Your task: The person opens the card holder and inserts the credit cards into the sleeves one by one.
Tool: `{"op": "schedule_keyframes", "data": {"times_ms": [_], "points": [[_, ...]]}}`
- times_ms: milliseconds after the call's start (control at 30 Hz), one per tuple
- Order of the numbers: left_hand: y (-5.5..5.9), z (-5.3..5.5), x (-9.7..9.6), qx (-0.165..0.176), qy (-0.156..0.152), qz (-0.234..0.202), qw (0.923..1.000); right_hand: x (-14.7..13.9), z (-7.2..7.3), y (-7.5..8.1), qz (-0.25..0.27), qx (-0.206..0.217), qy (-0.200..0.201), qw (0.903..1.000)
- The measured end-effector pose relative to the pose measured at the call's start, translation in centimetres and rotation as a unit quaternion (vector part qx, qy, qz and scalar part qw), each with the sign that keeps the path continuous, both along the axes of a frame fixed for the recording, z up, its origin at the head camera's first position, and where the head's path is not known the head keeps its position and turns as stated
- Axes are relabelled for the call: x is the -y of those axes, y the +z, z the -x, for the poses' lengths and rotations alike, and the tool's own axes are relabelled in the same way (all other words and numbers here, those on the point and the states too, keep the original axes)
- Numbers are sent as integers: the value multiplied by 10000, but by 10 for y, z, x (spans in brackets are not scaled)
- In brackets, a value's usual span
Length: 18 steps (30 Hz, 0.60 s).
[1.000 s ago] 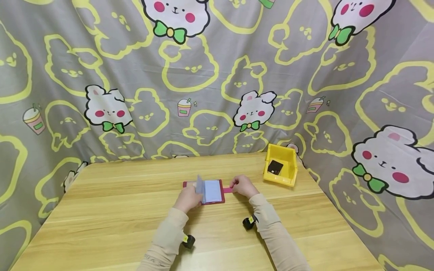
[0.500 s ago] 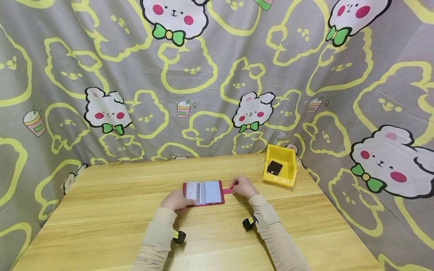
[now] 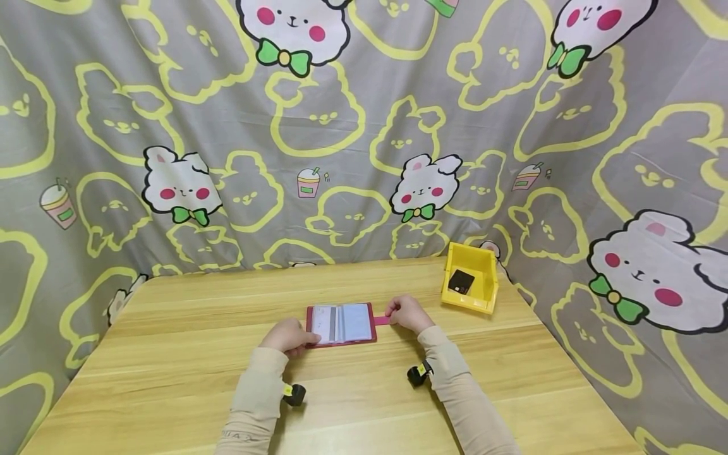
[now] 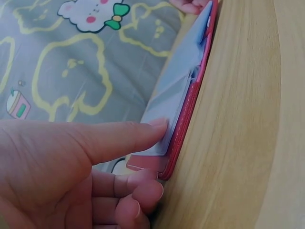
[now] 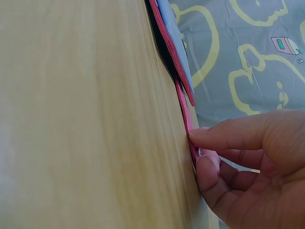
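A red card holder (image 3: 372, 322) lies spread out on the table, its clear plastic sleeves (image 3: 357, 321) facing up. At its left cover is my left hand (image 3: 288, 337); in the left wrist view the thumb (image 4: 155, 131) presses on the sleeves while the other fingers curl below the cover's corner. A pink strap (image 3: 382, 321) sticks out from the holder's right side. My right hand (image 3: 408, 313) pinches the strap's end between thumb and fingers, as the right wrist view shows up close (image 5: 238, 162).
A yellow bin (image 3: 483, 300) stands at the back right of the wooden table (image 3: 364, 398), with a black card-like item (image 3: 461, 282) inside. A grey patterned curtain (image 3: 347, 170) hangs behind and along the sides.
My left hand has let the upright plastic sleeves fall flat to the left and slid left to the holder's outer edge. My right hand keeps its pinch on the strap.
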<state>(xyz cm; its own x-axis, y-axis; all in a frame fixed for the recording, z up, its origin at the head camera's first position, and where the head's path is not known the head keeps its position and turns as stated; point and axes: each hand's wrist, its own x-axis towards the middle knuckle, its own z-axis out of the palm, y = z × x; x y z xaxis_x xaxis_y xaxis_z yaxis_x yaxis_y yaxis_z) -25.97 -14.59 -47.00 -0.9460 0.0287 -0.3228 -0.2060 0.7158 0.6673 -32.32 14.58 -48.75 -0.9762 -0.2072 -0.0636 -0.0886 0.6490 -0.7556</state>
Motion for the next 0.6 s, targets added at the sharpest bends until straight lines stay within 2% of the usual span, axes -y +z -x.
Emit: {"op": "schedule_keyframes", "data": {"times_ms": [200, 367, 467, 600], "points": [[0, 1, 1, 56, 29, -133, 9999, 0, 2, 0, 3, 46, -48, 10000], [-3, 2, 5, 65, 47, -241, 9997, -3, 3, 4, 243, 250, 22, 9994], [-7, 3, 7, 100, 68, -308, 9995, -10, 4, 15, 387, 206, 67, 9990], [-8, 5, 9, 91, 24, -320, 9994, -29, 11, 41, 856, 3, 239, 9960]]}}
